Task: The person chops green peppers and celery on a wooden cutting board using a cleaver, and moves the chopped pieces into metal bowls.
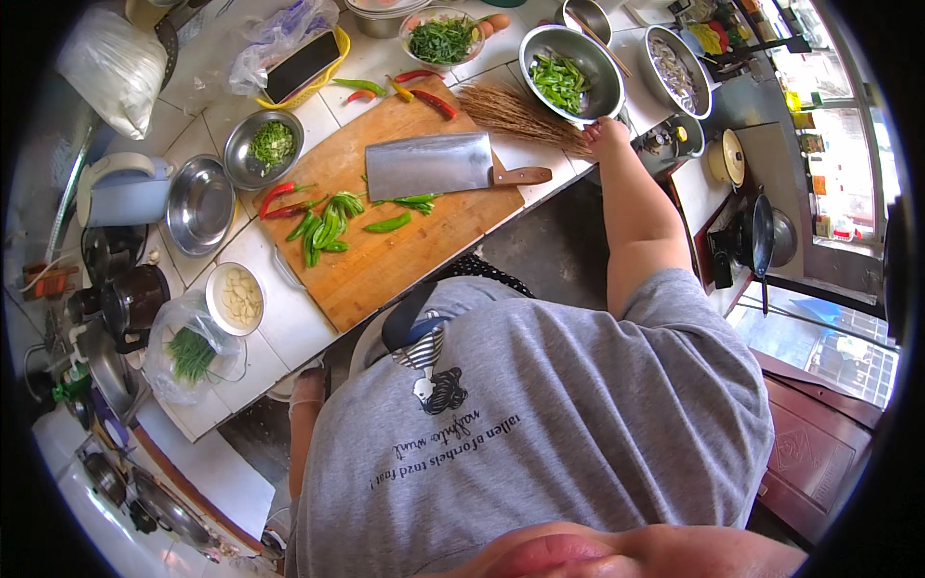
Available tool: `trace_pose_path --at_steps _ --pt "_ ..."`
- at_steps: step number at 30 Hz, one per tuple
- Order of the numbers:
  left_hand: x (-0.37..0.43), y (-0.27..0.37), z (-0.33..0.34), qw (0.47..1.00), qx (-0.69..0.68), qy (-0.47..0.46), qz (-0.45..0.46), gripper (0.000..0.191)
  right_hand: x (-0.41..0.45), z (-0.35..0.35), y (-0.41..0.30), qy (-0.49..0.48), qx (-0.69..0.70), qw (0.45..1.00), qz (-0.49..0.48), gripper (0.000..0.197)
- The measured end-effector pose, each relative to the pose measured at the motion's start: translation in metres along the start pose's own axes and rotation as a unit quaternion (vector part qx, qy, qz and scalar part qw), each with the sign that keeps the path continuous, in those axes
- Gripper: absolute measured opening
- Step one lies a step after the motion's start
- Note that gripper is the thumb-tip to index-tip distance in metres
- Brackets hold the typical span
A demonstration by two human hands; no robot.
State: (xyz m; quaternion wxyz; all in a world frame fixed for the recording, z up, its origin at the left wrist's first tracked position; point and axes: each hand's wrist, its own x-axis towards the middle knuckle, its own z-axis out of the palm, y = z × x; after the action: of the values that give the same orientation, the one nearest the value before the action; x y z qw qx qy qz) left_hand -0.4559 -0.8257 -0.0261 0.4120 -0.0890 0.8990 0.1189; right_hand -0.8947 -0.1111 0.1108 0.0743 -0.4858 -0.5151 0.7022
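Note:
My right hand reaches forward and grips the near rim of a steel bowl holding cut green peppers. Low beside the counter's front edge is my left hand, small and partly hidden. A wooden cutting board lies before me. On it a cleaver rests flat, its wooden handle pointing right. Green peppers lie near the board's left part, some beside the blade. Two red peppers are at the left edge; red and yellow ones lie at the far edge.
A twig brush lies right of the board. Leftward stand steel bowls, a bowl of garlic cloves, bagged green stems and a light blue pitcher. A phone rests on a yellow basket. A basin stands far right.

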Motion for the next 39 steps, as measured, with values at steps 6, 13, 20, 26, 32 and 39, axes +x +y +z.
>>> trace_pose_path --at_steps 6,13,20,26,32,39 --pt "-0.024 0.082 -0.072 0.992 -0.045 0.038 0.112 0.014 -0.033 -0.024 0.021 -0.168 -0.418 0.868 -0.21 0.031" --pt "-0.045 0.178 -0.09 0.964 -0.062 0.201 0.161 0.022 -0.116 0.013 0.045 -0.46 -0.589 0.449 -0.489 0.051" --pt "-0.048 0.307 -0.172 0.925 -0.337 0.163 0.064 0.025 -0.125 0.044 0.076 -0.474 -0.648 0.408 -0.436 0.037" --pt "-0.05 0.302 -0.141 0.885 -0.42 0.197 0.049 0.02 -0.142 0.049 0.066 -0.499 -0.653 0.409 -0.397 0.033" --pt "-0.031 0.309 -0.174 0.895 -0.266 0.317 0.167 0.021 -0.153 0.035 0.04 -0.503 -0.595 0.486 -0.395 0.054" --pt "-0.007 0.309 -0.183 0.876 -0.347 0.265 0.207 0.022 -0.209 0.002 0.0 -0.533 -0.512 0.662 -0.127 0.029"
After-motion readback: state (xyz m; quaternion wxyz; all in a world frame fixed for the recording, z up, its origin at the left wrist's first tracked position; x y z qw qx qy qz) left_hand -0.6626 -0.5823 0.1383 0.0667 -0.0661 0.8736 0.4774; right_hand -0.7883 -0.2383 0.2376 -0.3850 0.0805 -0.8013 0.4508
